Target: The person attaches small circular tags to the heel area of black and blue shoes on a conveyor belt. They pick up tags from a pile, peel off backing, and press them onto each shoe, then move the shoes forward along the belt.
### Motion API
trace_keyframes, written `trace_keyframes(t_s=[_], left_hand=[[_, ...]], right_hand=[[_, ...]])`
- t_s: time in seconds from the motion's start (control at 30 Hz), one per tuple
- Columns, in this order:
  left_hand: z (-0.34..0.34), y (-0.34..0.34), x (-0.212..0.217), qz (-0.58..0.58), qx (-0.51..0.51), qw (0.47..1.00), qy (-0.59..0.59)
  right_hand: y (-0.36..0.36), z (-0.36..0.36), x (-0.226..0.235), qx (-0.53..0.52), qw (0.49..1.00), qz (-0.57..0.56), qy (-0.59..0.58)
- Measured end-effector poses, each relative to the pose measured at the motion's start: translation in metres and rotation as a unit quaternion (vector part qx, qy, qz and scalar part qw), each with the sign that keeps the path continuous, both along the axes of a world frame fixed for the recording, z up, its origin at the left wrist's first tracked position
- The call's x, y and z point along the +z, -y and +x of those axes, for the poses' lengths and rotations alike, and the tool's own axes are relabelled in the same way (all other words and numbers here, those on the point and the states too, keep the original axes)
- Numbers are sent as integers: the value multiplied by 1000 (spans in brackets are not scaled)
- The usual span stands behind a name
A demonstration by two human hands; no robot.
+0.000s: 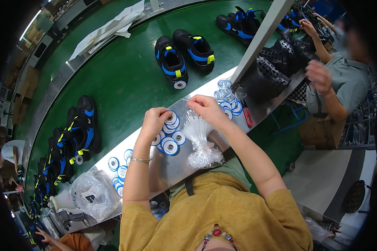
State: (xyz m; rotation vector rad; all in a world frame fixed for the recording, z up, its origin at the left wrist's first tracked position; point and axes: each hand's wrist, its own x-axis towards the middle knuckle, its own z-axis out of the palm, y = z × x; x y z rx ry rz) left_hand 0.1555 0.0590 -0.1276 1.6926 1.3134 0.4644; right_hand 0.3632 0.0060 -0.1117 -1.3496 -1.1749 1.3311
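1. Head view, left hand [155, 120]: grip closed in a pinch, thumb + fingertips on one round white tag w/ blue ring [170, 117], held just above the table [171, 169]. Looks lifted clear of the rest so it can be worked singly

2. Under and just right of the left grip: loose heap of same round tags [170, 144], overlapping flat on the metal. Prob. kept right there so the next one is a short reach

3. Right hand [207, 108]: fingers curled, grip nearly closed at the top of a bundle of clear thin plastic ties [197, 129]; can't tell if one strand is actually pinched out, fingertips hide it. Bundle fans up toward the grip and is bagged/knotted low down [204, 155], near the person's chest, so loose ends face the hand

4. Both grips close together, nearly touching, tag betw. them — tag and tie ends brought to one spot

5. Right of the right grip, further along the table: stack of round tags [226, 98] + a red-handled tool [248, 117] lying flat

6. Beyond both grips: green belt [125, 75] w/ pair of black/blue shoes [184, 56]; more shoes [77, 134] left of the left grip

7. Low left of the left grip: crumpled clear bag [94, 194]. Far right: another person's hand [320, 77], apart from these grips
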Motion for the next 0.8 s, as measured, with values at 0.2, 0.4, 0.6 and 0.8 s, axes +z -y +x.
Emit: trace_keyframes(t_s=[0.2,0.4,0.6,0.8], left_hand=[[-4,2,-8,112,-13,994,13],[-3,7,12,-41,-2,999,11],[-1,19,7,47,35,983,175],[3,29,22,26,83,980,177]], right_hand=[[-4,-12,-20,15,994,32,99],[2,-15,-15,63,986,30,151],[12,-28,11,86,983,38,156],[12,-34,24,115,988,24,97]])
